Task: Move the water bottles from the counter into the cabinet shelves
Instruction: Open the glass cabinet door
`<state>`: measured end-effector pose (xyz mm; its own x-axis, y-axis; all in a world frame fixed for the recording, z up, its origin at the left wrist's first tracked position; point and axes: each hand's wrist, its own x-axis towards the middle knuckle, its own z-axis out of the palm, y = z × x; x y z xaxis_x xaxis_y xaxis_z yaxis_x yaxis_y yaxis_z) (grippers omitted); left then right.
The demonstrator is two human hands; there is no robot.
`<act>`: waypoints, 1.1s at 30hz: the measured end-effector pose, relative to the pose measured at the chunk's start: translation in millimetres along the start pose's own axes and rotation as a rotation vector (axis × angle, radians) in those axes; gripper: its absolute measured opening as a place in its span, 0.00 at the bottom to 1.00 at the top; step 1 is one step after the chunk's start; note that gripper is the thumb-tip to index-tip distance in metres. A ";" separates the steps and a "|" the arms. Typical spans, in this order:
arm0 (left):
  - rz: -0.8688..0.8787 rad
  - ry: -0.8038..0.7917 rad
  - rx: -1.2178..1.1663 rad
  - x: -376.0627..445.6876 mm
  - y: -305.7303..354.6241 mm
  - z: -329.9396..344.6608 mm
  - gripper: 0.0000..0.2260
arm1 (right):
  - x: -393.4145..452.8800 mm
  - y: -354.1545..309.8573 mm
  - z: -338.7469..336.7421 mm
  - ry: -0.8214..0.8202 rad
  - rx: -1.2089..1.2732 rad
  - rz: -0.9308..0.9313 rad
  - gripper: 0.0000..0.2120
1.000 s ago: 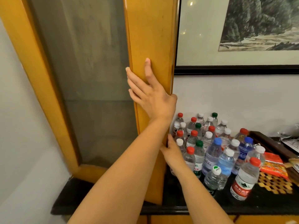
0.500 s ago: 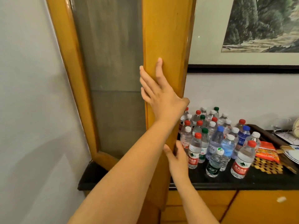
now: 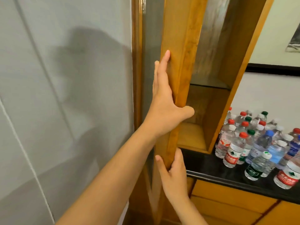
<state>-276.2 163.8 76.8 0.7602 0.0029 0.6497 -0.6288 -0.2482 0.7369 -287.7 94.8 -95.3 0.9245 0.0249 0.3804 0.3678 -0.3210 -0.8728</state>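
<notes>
Gripping cabinet door (image 3: 181, 62) edge: left hand (image 3: 164, 111) fingers flat, right hand (image 3: 174, 174) wrapped below.

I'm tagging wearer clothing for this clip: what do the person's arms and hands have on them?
Nothing shows on them. The left hand and right hand are bare: no gloves, rings, or watch visible. Both forearms are uncovered to the frame edge, with no sleeve or cuff in sight.

Left of us, a grey wall (image 3: 65, 95) carries a soft shadow (image 3: 90, 65). Top right, we see the black frame (image 3: 272, 69) of a picture (image 3: 294, 41) on a white wall (image 3: 266, 93). Low right, wooden drawer fronts (image 3: 227, 203).
</notes>
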 end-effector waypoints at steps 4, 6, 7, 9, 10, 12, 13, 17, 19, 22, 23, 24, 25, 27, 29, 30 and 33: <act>0.020 0.042 -0.059 -10.6 -1.5 -22.5 0.47 | -7.2 -11.0 23.9 -0.110 0.102 0.029 0.24; 0.023 0.117 -0.045 -15.4 -2.1 -31.0 0.46 | -9.8 -12.1 32.7 -0.182 0.114 0.011 0.28; 0.039 0.165 -0.006 -17.7 -2.0 -35.6 0.45 | -10.6 -11.4 37.0 -0.219 0.121 -0.005 0.29; 0.053 0.238 0.044 -22.1 -2.5 -45.7 0.43 | -12.2 -10.7 45.1 -0.282 0.113 -0.038 0.32; 0.041 0.261 0.043 -24.5 -2.0 -50.7 0.41 | -13.0 -11.6 48.6 -0.303 0.098 -0.052 0.33; 0.011 0.306 0.043 -28.3 -0.8 -62.5 0.38 | -14.0 -16.5 56.1 -0.329 0.088 -0.079 0.34; -0.007 0.320 0.033 -30.1 -0.1 -68.9 0.37 | -14.4 -19.5 60.3 -0.334 0.093 -0.095 0.34; -0.068 0.303 0.020 -37.3 1.0 -92.7 0.34 | -16.8 -30.4 78.6 -0.343 0.130 -0.116 0.37; -0.058 0.341 0.060 -40.7 0.7 -101.7 0.32 | -17.8 -34.4 88.3 -0.352 0.157 -0.110 0.39; -0.039 0.444 0.076 -47.2 1.5 -108.8 0.29 | -18.5 -40.8 101.2 -0.362 0.193 -0.091 0.39; -0.038 0.485 0.087 -48.8 1.1 -109.9 0.28 | -18.7 -42.4 104.9 -0.364 0.204 -0.092 0.39; -0.036 0.526 0.105 -49.8 0.0 -111.3 0.27 | -18.6 -43.7 108.3 -0.370 0.214 -0.096 0.38; -0.034 0.562 0.130 -50.3 -1.8 -113.1 0.27 | -18.4 -44.6 111.4 -0.380 0.223 -0.099 0.38; -0.028 0.604 0.180 -50.3 -5.1 -118.9 0.26 | -17.6 -45.6 117.0 -0.404 0.228 -0.105 0.38; -0.010 0.612 0.210 -49.9 -8.0 -126.1 0.25 | -16.4 -46.0 121.8 -0.426 0.227 -0.106 0.40; 0.001 0.619 0.224 -49.5 -9.3 -129.4 0.25 | -15.8 -46.3 123.8 -0.436 0.232 -0.105 0.40; 0.047 0.670 0.267 -49.6 -12.1 -135.3 0.27 | -14.5 -49.5 129.8 -0.464 0.245 -0.097 0.41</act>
<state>-328.4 297.7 60.9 0.4162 0.5586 0.7174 -0.5319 -0.4903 0.6904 -306.3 233.1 -97.3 0.8122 0.4770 0.3358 0.4148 -0.0675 -0.9074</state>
